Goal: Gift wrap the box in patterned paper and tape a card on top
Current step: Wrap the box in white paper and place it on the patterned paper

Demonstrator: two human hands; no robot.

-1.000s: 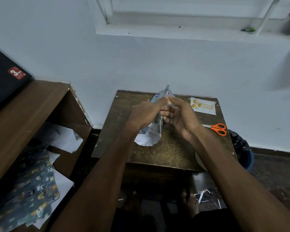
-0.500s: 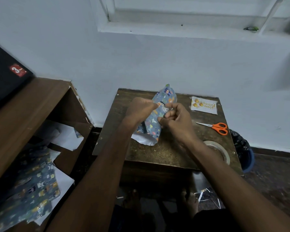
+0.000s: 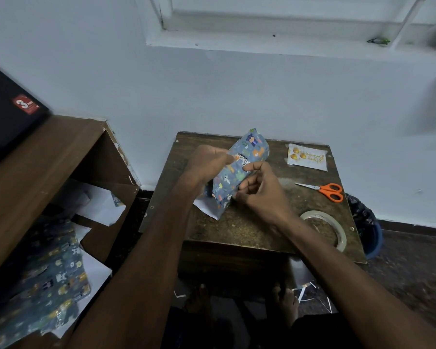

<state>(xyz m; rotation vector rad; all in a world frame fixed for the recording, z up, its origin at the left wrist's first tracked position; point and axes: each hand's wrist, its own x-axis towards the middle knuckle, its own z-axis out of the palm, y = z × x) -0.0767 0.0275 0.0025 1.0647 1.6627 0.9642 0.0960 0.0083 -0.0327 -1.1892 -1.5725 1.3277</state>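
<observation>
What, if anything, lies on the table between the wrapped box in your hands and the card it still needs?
Nothing visible does. The wrapped box is held over the table; only bare tabletop separates it from the card at the far right corner. The scissors lie nearer, off that line.

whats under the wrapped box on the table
A white flap of paper sticks out beneath the wrapped box onto the table. The box and both hands cover the rest.
</observation>
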